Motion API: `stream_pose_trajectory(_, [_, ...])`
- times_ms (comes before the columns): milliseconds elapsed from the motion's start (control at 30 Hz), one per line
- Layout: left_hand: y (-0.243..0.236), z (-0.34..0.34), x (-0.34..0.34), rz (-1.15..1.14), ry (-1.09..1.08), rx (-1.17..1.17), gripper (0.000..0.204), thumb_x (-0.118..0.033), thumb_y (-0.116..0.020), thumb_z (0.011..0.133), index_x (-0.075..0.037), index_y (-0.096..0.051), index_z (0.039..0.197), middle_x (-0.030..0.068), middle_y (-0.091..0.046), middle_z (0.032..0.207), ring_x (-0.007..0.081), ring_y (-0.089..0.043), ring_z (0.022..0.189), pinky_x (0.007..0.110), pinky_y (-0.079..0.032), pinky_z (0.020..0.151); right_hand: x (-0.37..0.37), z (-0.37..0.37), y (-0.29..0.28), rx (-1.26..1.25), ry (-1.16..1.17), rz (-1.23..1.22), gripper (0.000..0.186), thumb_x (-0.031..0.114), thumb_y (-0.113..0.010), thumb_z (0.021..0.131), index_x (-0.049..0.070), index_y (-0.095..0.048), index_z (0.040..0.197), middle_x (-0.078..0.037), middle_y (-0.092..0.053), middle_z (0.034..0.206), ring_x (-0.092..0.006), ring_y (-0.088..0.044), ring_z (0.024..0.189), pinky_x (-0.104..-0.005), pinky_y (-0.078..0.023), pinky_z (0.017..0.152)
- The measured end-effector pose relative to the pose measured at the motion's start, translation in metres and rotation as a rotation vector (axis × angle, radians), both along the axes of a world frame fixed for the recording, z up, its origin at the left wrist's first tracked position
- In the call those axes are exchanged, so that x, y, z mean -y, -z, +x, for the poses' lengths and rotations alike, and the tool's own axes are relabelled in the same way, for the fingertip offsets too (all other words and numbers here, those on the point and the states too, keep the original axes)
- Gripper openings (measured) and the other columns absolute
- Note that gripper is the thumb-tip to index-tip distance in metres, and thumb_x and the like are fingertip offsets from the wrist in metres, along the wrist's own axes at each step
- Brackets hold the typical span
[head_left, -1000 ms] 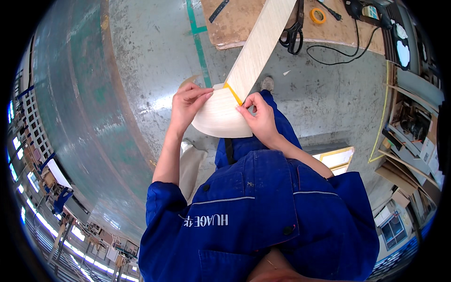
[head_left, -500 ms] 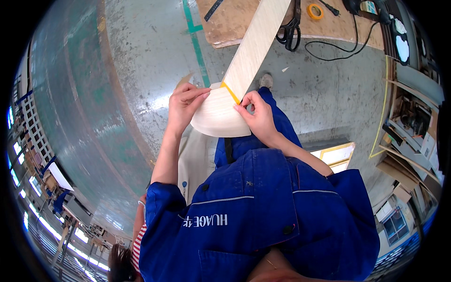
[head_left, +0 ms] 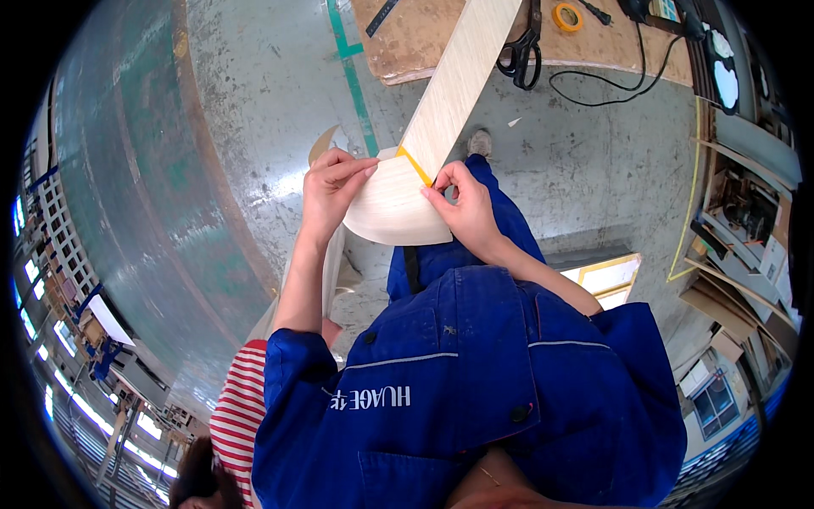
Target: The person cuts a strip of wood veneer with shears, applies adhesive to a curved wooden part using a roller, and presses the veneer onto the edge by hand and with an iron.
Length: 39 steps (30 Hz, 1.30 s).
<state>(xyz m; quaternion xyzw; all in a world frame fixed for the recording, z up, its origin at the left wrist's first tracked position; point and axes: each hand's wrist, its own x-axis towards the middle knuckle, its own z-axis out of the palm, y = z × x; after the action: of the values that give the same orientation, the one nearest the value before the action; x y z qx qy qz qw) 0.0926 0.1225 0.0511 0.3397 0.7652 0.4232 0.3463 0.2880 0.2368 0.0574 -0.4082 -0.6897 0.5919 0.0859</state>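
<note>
A long strip of pale wood veneer [head_left: 458, 85] slants down from the bench to my lap. Its lower end meets a curling pale veneer piece [head_left: 392, 204], and a narrow band of yellow tape [head_left: 414, 166] lies along the seam. On the left, my left hand [head_left: 331, 193] is closed, pinching the upper left edge of the curled piece between thumb and fingers. My right hand [head_left: 468, 208] is also closed, its thumb and fingertips pinched together on the veneer at the tape's right end.
Black-handled scissors [head_left: 523, 59], an orange tape roll [head_left: 567, 17] and a dark ruler [head_left: 382, 17] lie on the wooden bench [head_left: 407, 59]. A black cable [head_left: 593, 103] loops off its edge. Left of me stands a person in a striped shirt [head_left: 240, 399], beside a long dark-green surface [head_left: 127, 212].
The person in the striped shirt has shifted, and more of the shirt shows at my left. A tan curved shape beyond my left hand shows more fully. Both my hands keep their hold.
</note>
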Motion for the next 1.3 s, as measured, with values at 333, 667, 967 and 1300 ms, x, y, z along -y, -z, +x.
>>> stream_pose_trajectory(333, [-0.001, 0.0, 0.0, -0.009, 0.007, 0.002, 0.019, -0.005, -0.073, 0.079, -0.01, -0.077, 0.097, 0.0009, -0.058, 0.073, 0.0137, -0.054, 0.072, 0.027, -0.044, 0.063, 0.0, 0.0, 0.0, 0.03, -0.038, 0.116, 0.02, 0.013, -0.071, 0.082, 0.004, -0.054, 0.084, -0.008, -0.061, 0.079, -0.0225, -0.061, 0.074, -0.0338, -0.048, 0.068])
stream_pose_trajectory(667, [0.001, 0.0, 0.002, -0.003, 0.02, -0.032, 0.02, -0.005, -0.071, 0.078, -0.01, -0.077, 0.097, 0.0013, -0.058, 0.073, 0.0139, -0.054, 0.072, 0.028, -0.044, 0.064, -0.01, -0.002, -0.008, -0.062, -0.358, 1.001, 0.014, 0.017, -0.067, 0.077, 0.012, -0.061, 0.088, 0.0, -0.055, 0.081, -0.0175, -0.056, 0.078, -0.0315, -0.039, 0.065])
stream_pose_trajectory(967, [0.001, -0.002, 0.003, -0.011, 0.04, -0.072, 0.02, -0.006, -0.071, 0.077, -0.011, -0.077, 0.096, 0.0013, -0.058, 0.074, 0.0167, -0.055, 0.076, 0.029, -0.043, 0.074, -0.02, -0.018, -0.009, -0.106, -0.402, 0.851, 0.013, 0.02, -0.064, 0.08, 0.009, -0.058, 0.08, -0.005, -0.057, 0.076, -0.0221, -0.058, 0.073, -0.0348, -0.042, 0.063])
stream_pose_trajectory(1300, [-0.007, -0.004, 0.001, -0.012, 0.067, -0.162, 0.018, -0.009, -0.073, 0.075, -0.014, -0.078, 0.092, 0.0011, -0.058, 0.074, 0.0183, -0.056, 0.077, 0.031, -0.04, 0.073, -0.043, -0.039, -0.04, 0.375, -0.53, 0.472, 0.039, 0.034, -0.058, 0.09, 0.006, -0.067, 0.066, -0.016, -0.06, 0.056, -0.0337, -0.061, 0.05, -0.0446, -0.048, 0.05])
